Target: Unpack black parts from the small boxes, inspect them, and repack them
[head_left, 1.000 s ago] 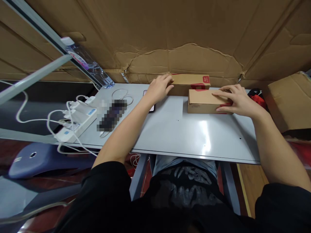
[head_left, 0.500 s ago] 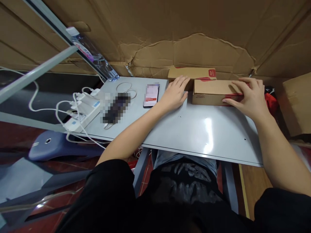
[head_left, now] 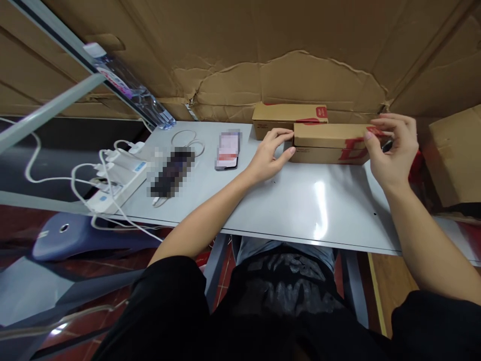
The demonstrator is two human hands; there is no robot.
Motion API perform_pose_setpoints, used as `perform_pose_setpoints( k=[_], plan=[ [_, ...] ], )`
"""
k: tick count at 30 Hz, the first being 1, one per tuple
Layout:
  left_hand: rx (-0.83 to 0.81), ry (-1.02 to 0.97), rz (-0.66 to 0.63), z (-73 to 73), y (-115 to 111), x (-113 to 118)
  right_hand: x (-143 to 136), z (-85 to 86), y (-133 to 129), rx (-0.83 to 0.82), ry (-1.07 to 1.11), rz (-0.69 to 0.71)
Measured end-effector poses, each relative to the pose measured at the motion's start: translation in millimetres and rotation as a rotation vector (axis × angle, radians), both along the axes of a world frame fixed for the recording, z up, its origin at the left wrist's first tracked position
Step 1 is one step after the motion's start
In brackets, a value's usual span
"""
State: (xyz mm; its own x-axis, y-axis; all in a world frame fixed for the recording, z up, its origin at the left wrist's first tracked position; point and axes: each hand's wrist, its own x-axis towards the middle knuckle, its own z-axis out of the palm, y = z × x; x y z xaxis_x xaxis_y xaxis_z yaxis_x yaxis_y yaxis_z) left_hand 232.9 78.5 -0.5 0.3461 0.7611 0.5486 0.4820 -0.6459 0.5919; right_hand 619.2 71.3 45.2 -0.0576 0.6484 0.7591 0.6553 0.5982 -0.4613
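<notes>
A small brown cardboard box [head_left: 319, 154] with red print lies on the white table, long side toward me. A thin dark line runs between its lid [head_left: 323, 131] and its lower part. My left hand [head_left: 271, 154] rests at the box's left end, fingers apart and fingertips against that end. At the right end, my right hand [head_left: 396, 145] pinches the lid's red corner between thumb and fingers; part of this grip is hidden behind the hand. A second similar box [head_left: 272, 114] sits right behind the first, toward the left.
A phone [head_left: 228, 150] lies left of my left hand, beside a blurred dark device [head_left: 173, 171] on a cable. Further left are a white power strip [head_left: 120, 188] with several cords and a leaning water bottle [head_left: 131, 87]. A larger carton [head_left: 456, 155] stands at the right.
My left hand has come off the rear box to the front box's left end. My right hand has shifted to the lid's right corner, and the front box shows more red print.
</notes>
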Motion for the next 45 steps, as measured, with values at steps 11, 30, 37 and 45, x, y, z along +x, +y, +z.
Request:
perform_pose_setpoints(
  k=[11,30,37,45],
  plan=[
    [0.049,0.202,-0.098,17.8,54.4,20.7,16.6,-27.1,38.7,0.086,-0.014,0.032],
    [0.190,0.351,-0.020,32.0,38.6,-8.1,18.8,29.1,-3.6,-0.520,-0.568,-0.429],
    [0.236,0.337,-0.059,32.4,32.4,-3.2,2.5,38.4,-22.5,-0.280,-0.670,-0.314],
    [0.184,0.417,-0.115,38.4,24.9,1.1,-10.2,23.1,-17.2,-0.463,-0.861,-0.042]
  ],
)
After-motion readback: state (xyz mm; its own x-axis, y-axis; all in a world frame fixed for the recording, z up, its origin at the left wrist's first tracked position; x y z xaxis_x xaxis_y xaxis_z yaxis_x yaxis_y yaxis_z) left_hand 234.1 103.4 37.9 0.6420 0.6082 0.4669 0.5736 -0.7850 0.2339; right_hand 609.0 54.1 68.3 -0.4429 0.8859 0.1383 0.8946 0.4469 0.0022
